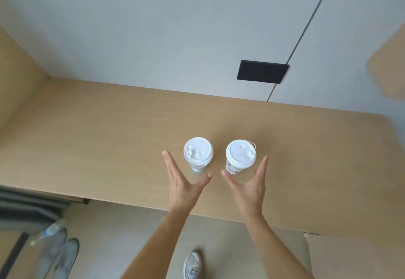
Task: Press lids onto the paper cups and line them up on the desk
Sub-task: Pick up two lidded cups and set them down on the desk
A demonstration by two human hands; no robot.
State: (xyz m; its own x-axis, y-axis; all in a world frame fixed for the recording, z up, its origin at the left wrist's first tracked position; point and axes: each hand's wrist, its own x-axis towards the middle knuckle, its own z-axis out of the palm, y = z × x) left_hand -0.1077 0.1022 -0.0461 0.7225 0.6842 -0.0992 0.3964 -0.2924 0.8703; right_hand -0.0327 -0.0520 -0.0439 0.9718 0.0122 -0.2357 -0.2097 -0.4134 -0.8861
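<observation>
Pale wood is filling most of the view: the desk (98,129) is stretching from nine o'clock across to three o'clock beneath a grey-white wall (153,26). Down at seven o'clock, on the floor, a clear plastic bottle (47,231) is lying beside a pair of grey shoes (59,254).

Moving toward centre, the left hand (183,180) is hovering over the desk with fingers straight and thumb splayed wide, gripping nothing. At its one o'clock, the left cup (198,153) is standing upright on the desk, its white lid (198,150) sitting on top. Whether the hand is touching the cup I cannot tell; a thin gap seems to be showing.

Just beside it, at its three o'clock, the right cup (240,158) is standing upright too, wearing its own lid (241,152); the two cups are forming a short row, near each other but apart. The right hand (249,183) is mirroring the left at the cup's five o'clock, spread wide with the thumb pointing toward the cup base, holding nothing.

At six o'clock a sneaker (192,264) is showing on the floor. At one o'clock a black panel (262,71) is sitting on the wall.
</observation>
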